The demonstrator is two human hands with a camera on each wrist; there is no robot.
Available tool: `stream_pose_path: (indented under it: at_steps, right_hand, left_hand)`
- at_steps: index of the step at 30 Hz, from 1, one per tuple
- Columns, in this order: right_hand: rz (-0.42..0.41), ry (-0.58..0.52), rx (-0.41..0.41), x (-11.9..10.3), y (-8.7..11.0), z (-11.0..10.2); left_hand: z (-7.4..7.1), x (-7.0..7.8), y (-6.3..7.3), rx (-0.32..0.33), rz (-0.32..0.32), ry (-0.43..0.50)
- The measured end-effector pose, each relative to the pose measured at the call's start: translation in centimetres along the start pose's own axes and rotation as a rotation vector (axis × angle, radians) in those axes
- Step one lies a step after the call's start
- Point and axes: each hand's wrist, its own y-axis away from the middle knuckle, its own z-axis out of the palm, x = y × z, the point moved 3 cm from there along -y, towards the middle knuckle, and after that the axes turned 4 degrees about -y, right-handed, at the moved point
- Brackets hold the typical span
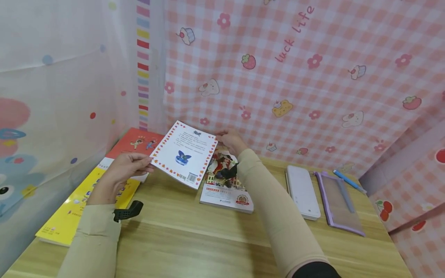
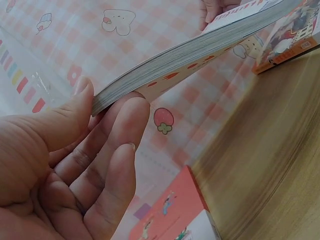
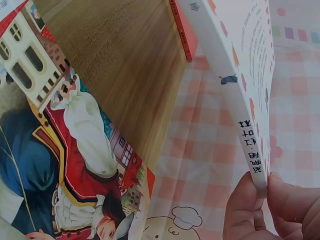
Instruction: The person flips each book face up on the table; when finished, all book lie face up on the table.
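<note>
A white paperback book (image 1: 167, 148), bordered with small red and orange leaves and printed with a blue winged figure, is held tilted above the table. My left hand (image 1: 128, 168) pinches its left edge, thumb on one cover and fingers against the other; the page edges (image 2: 200, 56) show in the left wrist view. At the far right corner my right hand (image 1: 232, 139) pinches the spine end between thumb and fingers, the lettered spine (image 3: 235, 100) facing the right wrist camera. Partly beneath my right forearm lies another book (image 1: 222, 197) with a costumed figure on its cover.
On the left lie a yellow book (image 1: 66, 214) and a red-topped book (image 1: 139, 141), overlapping in the head view. A white case (image 1: 302, 191), a purple-edged mesh pouch (image 1: 338, 204) and a blue pen (image 1: 347, 180) lie right. Checked cloth (image 1: 295, 85) hangs behind the wooden table (image 1: 180, 239).
</note>
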Motion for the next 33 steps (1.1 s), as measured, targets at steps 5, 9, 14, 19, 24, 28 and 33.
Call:
stream_pose_path:
  at_steps: [5,9,14,19,24,28,33]
  right_hand:
    - [0.012,0.003,-0.001,-0.2,0.2,0.0]
    - [0.028,-0.021,-0.006,-0.2,0.3,0.1]
    - [0.054,-0.043,-0.001,0.2,0.3,0.1]
    - [0.039,-0.022,0.0,0.4,0.2,0.2]
    - [0.015,-0.03,-0.027,0.3,0.2,0.3]
    - [-0.003,-0.018,-0.029,0.4,0.2,0.2]
    - [-0.032,0.012,-0.012,0.5,0.2,0.1]
  left_hand:
    - [-0.1,0.4,0.2,0.001,0.016,0.014]
    - [-0.3,0.7,0.4,0.008,0.029,0.026]
    - [-0.3,0.9,0.5,0.026,0.027,0.018]
    - [-0.4,1.2,0.6,0.034,0.03,-0.007]
    - [-0.5,1.3,0.6,0.041,0.038,-0.014]
    - [-0.5,1.4,0.7,0.056,0.026,-0.024]
    - [-0.6,1.6,1.0,0.074,0.014,-0.045]
